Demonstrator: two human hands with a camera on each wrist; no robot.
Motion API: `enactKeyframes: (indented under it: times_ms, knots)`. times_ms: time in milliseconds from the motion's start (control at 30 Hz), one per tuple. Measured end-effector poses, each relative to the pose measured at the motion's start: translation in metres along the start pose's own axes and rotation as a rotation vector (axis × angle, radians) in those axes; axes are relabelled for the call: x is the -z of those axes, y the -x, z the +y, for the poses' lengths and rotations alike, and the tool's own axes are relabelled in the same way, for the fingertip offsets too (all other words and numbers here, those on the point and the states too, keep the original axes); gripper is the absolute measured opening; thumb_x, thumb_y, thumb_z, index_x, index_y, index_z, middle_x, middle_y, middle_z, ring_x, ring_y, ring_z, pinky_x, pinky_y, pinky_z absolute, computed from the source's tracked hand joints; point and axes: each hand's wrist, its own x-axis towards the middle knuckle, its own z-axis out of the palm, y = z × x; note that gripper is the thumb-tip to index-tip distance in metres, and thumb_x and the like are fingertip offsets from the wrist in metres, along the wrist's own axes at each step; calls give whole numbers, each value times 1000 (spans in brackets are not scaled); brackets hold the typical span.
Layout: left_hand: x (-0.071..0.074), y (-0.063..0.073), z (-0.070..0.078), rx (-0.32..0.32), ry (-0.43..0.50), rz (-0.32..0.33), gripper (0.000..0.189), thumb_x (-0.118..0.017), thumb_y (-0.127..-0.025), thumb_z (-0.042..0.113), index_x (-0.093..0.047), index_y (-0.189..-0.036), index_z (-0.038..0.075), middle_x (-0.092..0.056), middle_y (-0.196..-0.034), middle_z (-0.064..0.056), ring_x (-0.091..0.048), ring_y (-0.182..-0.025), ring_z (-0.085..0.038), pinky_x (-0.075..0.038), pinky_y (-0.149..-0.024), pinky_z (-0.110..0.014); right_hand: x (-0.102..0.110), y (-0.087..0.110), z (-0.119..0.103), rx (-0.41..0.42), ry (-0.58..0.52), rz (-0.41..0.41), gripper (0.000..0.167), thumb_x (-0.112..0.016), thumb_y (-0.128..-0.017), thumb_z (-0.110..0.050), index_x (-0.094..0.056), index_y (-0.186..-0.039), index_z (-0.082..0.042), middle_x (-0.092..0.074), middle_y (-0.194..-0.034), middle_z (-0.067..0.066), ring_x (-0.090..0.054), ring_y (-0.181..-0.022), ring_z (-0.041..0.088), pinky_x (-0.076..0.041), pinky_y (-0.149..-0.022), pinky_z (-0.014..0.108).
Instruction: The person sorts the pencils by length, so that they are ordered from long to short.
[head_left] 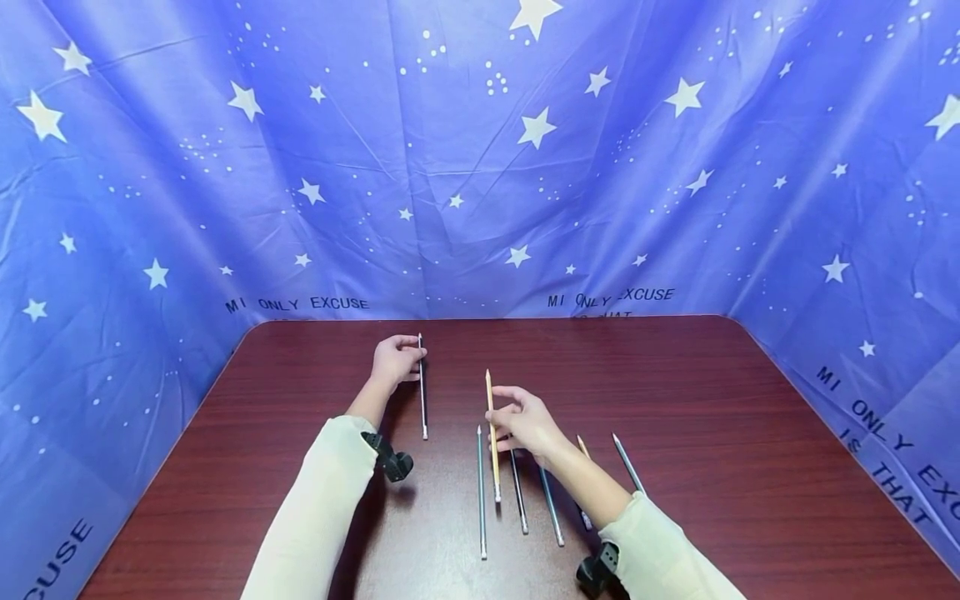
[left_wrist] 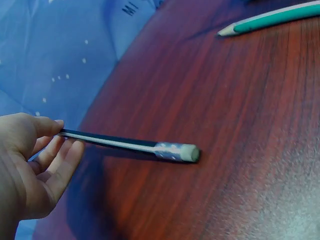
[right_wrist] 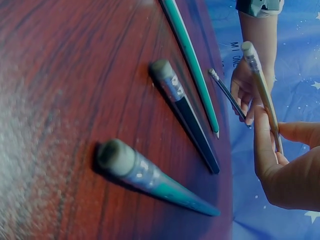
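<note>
At the far left of the pencils, my left hand [head_left: 396, 360] pinches a black pencil [head_left: 423, 400] near its sharpened end. The left wrist view shows the pencil's white stripe and its pale eraser [left_wrist: 190, 153] low over the tabletop. Closer to the middle, my right hand [head_left: 528, 425] pinches a yellow pencil [head_left: 495, 475] between thumb and fingers, point away from me. In the right wrist view its eraser [right_wrist: 248, 47] tilts up, off the table. A green pencil [head_left: 482, 500] lies just left of it, and another black pencil [head_left: 521, 496] lies partly hidden under my right hand.
Right of these, a blue-green pencil [head_left: 552, 512] lies on the dark red wooden table [head_left: 675, 383]. A yellow-tipped pencil [head_left: 582, 446] is partly covered by my right forearm, with a further pencil [head_left: 628, 463] beyond it. A blue star-patterned curtain [head_left: 465, 167] surrounds the table.
</note>
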Motion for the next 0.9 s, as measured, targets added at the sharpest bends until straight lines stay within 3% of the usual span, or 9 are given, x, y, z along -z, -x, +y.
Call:
enactKeyframes:
  times_ms: [333, 433, 667, 900]
  knots:
    - [-1, -2, -19, -15, -98, 13, 34, -63, -83, 2, -57, -116, -4, -64, -85, -6, -54, -55, -8, -54, -47, -22, 3, -3, 1, -16, 1, 8, 47, -59, -85, -2, -46, -130, 0, -62, -80, 10, -60, -58, 13, -58, -53, 27]
    - [-2, -3, -22, -54, -188, 27, 32, -65, -83, 5, -59, -113, -4, -64, -87, -9, -54, -57, -8, -55, -49, -23, 3, -4, 0, -15, 2, 12, 47, -59, -85, -2, -46, -130, 1, -62, -80, 10, -61, -59, 15, -58, -53, 27]
    - [-6, -1, -22, -124, -493, 89, 29, -69, -83, 16, -65, -109, 5, -68, -92, -9, -60, -60, -10, -55, -52, -23, 2, -9, -3, 0, 27, 23, 44, -60, -85, -3, -50, -127, 1, -64, -84, 12, -59, -57, 11, -58, -54, 27]
    - [-6, 5, -21, -174, -624, 105, 30, -70, -82, 21, -68, -109, 8, -70, -93, -6, -65, -62, -12, -50, -61, -26, 1, -16, -5, 5, 44, 50, 44, -61, -85, -3, -50, -128, 2, -64, -83, 12, -57, -57, 12, -58, -52, 28]
